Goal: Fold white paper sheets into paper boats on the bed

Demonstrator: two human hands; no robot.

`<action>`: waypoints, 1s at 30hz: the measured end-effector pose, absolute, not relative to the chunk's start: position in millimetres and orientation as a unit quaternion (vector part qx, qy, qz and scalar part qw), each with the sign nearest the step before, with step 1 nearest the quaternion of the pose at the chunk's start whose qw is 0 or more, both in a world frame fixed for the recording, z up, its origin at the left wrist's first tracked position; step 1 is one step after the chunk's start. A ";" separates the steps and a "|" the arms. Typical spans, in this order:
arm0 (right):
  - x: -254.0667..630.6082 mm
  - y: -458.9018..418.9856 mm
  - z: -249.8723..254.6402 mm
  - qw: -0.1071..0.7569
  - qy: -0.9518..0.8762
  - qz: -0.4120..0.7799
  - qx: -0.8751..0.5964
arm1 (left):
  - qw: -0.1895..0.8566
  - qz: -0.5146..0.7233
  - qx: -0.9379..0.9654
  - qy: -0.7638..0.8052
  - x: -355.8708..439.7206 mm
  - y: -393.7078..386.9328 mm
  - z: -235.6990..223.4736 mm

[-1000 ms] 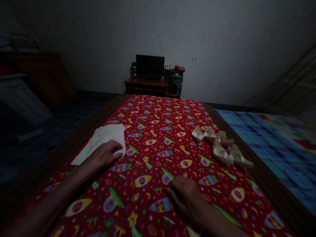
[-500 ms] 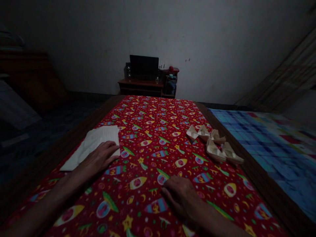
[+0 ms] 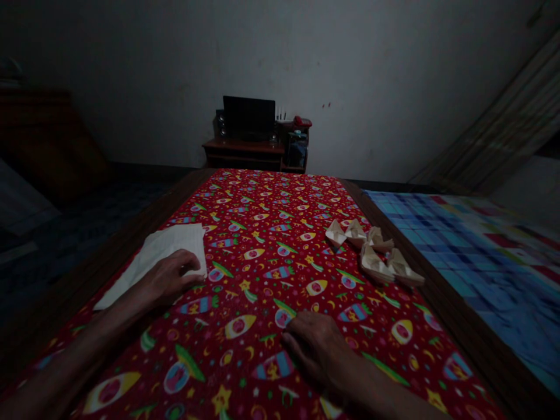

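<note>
A stack of white paper sheets (image 3: 166,248) lies at the left of a table covered with a red patterned cloth (image 3: 271,233). My left hand (image 3: 168,281) rests on the stack's near right corner, fingers curled and pinching the paper. My right hand (image 3: 312,347) lies flat on the cloth near the front middle, fingers spread, holding nothing. Several folded paper boats (image 3: 374,251) sit in a cluster at the right side of the cloth, well away from both hands.
The table's dark wooden edge (image 3: 441,291) runs along the right, with a blue checked mat (image 3: 472,256) beyond it. A low cabinet with a dark screen (image 3: 249,119) stands against the far wall. The room is dim.
My left hand's fingers have curled from flat into a pinch at the paper's corner. The view has drifted slightly to the right. My right hand has stayed in place.
</note>
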State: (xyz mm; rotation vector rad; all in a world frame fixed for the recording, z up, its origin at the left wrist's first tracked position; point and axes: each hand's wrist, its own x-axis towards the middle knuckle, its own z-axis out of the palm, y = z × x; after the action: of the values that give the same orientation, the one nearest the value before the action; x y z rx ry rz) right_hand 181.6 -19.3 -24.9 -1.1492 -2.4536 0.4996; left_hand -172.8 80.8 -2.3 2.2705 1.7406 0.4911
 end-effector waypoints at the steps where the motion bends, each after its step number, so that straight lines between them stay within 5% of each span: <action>1: 181.5 -19.2 -24.7 0.193 -0.874 0.174 -0.410 | 0.125 0.169 0.773 0.599 -174.0 81.8 -2.9; 15: 182.3 -19.7 -24.4 0.188 -0.876 0.172 -0.410 | 0.223 0.237 0.733 0.598 -181.2 79.9 -9.6; 30: 182.8 -20.3 -26.1 0.188 -0.875 0.177 -0.409 | 0.150 0.232 0.764 0.583 -158.5 60.3 5.4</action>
State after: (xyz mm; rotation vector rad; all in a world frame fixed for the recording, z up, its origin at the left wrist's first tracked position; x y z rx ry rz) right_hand 182.8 -20.3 -26.1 -1.1512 -2.4632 0.4981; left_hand -158.5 60.3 5.4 2.1964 1.6747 0.6653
